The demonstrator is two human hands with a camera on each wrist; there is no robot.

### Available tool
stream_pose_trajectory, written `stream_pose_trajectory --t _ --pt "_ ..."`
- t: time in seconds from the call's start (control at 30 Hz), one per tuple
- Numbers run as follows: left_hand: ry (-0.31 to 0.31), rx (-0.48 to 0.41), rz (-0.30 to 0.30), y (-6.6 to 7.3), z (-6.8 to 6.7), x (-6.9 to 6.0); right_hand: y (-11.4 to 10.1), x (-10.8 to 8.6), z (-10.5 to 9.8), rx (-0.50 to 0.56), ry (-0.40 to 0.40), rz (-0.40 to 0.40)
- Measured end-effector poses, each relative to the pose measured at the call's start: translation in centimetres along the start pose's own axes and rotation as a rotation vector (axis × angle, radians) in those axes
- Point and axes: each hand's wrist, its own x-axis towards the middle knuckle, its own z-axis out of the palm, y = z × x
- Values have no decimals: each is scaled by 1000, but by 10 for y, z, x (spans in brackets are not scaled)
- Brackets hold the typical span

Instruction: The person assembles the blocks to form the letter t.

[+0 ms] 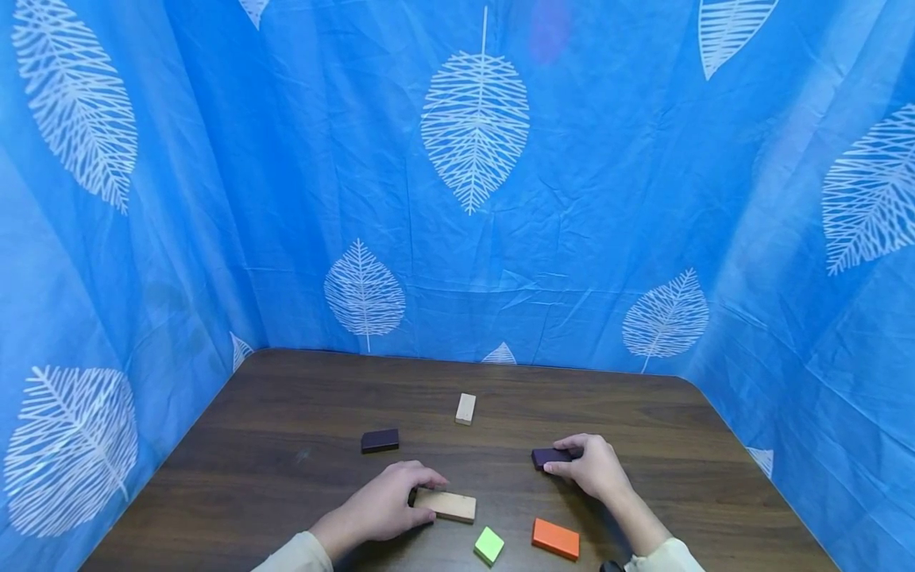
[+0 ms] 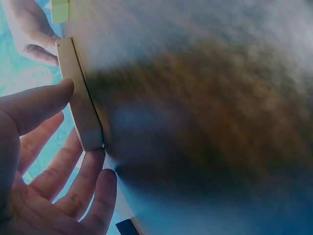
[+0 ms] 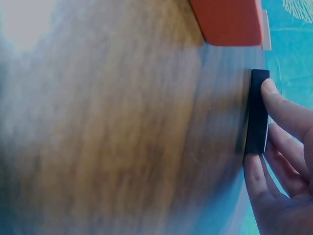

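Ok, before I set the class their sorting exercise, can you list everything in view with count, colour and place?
Dark blocks: 2, blackish purple, one left of centre, one in the right hand
Pale blocks: 2, light wood, one in the left hand, one farther back
Green block: 1, light green, front, between the hands
Orange block: 1, orange, right of the green one
Table: 1, brown, under the blocks
Cloth: 1 or more, blue with white leaves, around the table
Sleeves: 2, pale, bottom edge
Hands: 2, bare, each holding a block
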Motion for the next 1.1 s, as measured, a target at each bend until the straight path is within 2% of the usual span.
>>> stream_pose_trajectory --t 0.4,0.7,1.1 --pt "-3 -15 -14 3 -1 2 -2 2 -2 23 -16 30" --pt "49 -1 19 6 4 -1 -1 2 0 28 -17 43" --pt "40 41 30 6 9 -1 0 3 1 24 -26 59"
